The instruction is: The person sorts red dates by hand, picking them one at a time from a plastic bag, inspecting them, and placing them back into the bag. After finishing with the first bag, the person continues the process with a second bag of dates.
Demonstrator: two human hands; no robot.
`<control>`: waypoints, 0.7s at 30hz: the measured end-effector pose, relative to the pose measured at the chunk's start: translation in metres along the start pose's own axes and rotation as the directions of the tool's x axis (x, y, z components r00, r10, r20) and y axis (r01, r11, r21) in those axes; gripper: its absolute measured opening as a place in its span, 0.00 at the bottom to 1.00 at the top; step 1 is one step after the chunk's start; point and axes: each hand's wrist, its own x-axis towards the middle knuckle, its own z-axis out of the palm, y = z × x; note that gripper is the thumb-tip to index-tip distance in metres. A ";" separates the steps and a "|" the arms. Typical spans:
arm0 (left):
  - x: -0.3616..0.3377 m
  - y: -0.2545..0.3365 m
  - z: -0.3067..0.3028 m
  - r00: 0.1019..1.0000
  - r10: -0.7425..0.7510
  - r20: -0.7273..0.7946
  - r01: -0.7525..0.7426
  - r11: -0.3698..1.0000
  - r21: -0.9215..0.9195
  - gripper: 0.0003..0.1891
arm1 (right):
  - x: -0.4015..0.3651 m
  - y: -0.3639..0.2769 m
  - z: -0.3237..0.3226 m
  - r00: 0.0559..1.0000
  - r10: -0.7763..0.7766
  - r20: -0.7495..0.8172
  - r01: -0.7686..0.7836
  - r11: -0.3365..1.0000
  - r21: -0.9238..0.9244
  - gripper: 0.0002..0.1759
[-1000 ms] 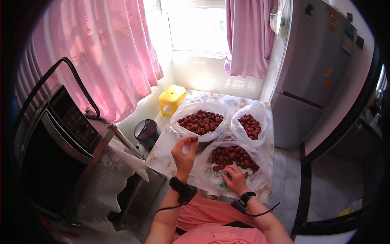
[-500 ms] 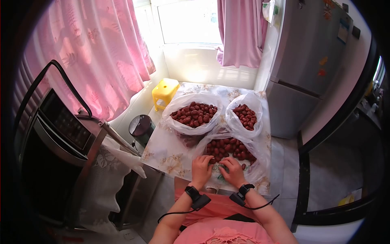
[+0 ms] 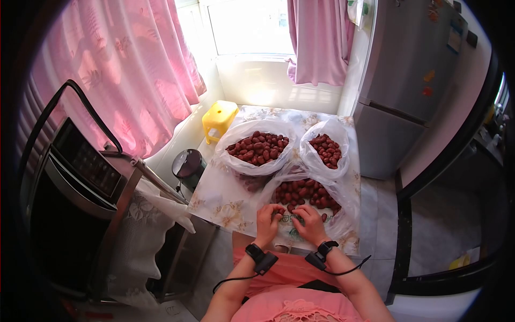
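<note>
Dark-red dates (image 3: 307, 192) lie in an open clear plastic bag (image 3: 350, 208) at five o'clock on the cloth-covered table (image 3: 212, 193), twelve being the window (image 3: 249, 27) side. A fuller bag (image 3: 244, 168) of them stands at eleven o'clock, a smaller bag (image 3: 335, 129) at one. At the near bag's six-to-seven o'clock edge, the left hand (image 3: 266, 225) has thumb and fingers closed on one date (image 3: 279, 212). The right hand (image 3: 311, 224) is just beside it at three o'clock, fingers curled near another date (image 3: 291, 207); whether they grip it, I cannot tell. Beyond the table, a yellow stool (image 3: 220, 114) stands at ten o'clock and a gray fridge (image 3: 399, 118) at two.
</note>
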 end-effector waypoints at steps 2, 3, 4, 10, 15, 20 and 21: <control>0.000 0.000 -0.001 1.000 -0.008 0.006 0.008 1.000 -0.014 0.11 | 0.000 0.000 -0.001 0.999 0.027 0.028 -0.028 0.999 0.025 0.14; 0.000 0.000 -0.002 1.000 -0.014 0.014 0.015 1.000 -0.026 0.11 | -0.001 0.001 0.000 0.999 0.027 0.029 -0.028 0.999 0.025 0.14; 0.000 0.001 -0.002 1.000 -0.015 0.014 0.015 1.000 -0.026 0.11 | -0.001 0.002 0.001 0.999 0.030 0.032 -0.031 0.999 0.023 0.14; -0.002 -0.004 0.000 1.000 0.020 -0.021 -0.021 0.998 -0.059 0.11 | -0.002 0.003 0.001 0.999 0.036 0.036 -0.036 0.999 0.013 0.14; -0.002 -0.002 -0.001 0.999 0.041 -0.011 -0.041 0.999 0.001 0.11 | -0.001 0.003 0.001 0.999 0.027 0.030 -0.028 0.999 0.016 0.14; -0.002 0.001 -0.004 0.999 0.037 0.015 -0.038 0.999 0.009 0.09 | 0.000 0.001 0.000 0.999 0.026 0.030 -0.026 0.999 0.018 0.14; -0.002 0.001 -0.004 0.999 0.042 0.015 -0.042 0.999 0.010 0.09 | 0.000 0.002 0.001 0.999 0.026 0.030 -0.026 0.999 0.019 0.14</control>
